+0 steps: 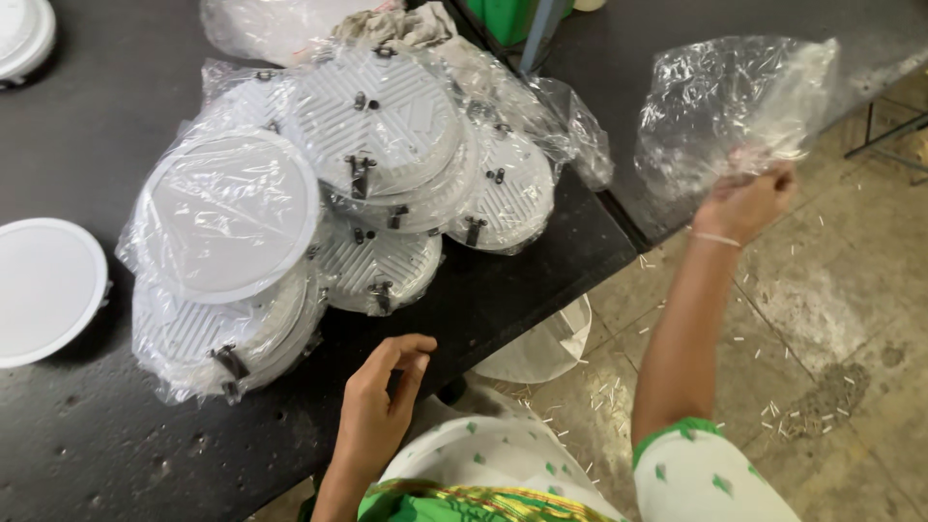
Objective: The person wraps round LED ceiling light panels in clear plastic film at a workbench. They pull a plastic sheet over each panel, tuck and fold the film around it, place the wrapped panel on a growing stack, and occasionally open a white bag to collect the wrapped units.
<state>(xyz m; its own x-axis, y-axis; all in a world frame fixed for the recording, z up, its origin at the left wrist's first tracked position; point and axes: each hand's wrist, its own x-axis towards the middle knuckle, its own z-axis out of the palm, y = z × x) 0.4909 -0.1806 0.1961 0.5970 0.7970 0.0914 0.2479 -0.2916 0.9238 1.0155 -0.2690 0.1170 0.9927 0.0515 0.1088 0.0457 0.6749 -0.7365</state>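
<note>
My right hand [746,201] is raised out to the right and grips a crumpled clear plastic bag [727,106] above the edge of a dark table. My left hand [379,404] rests at the near edge of the black table [87,454], fingers loosely curled and holding nothing. Just beyond it lies a heap of round white panel lights in clear plastic bags [333,208], some face up showing ribbed backs with metal spring clips, one showing its smooth white front [227,215].
An unbagged white round light [43,288] lies at the left edge, another [21,37] at top left. More plastic wrap [275,24] sits behind the heap. A white bucket-like bag [546,350] stands under the table. The concrete floor [822,319] is littered with small white bits.
</note>
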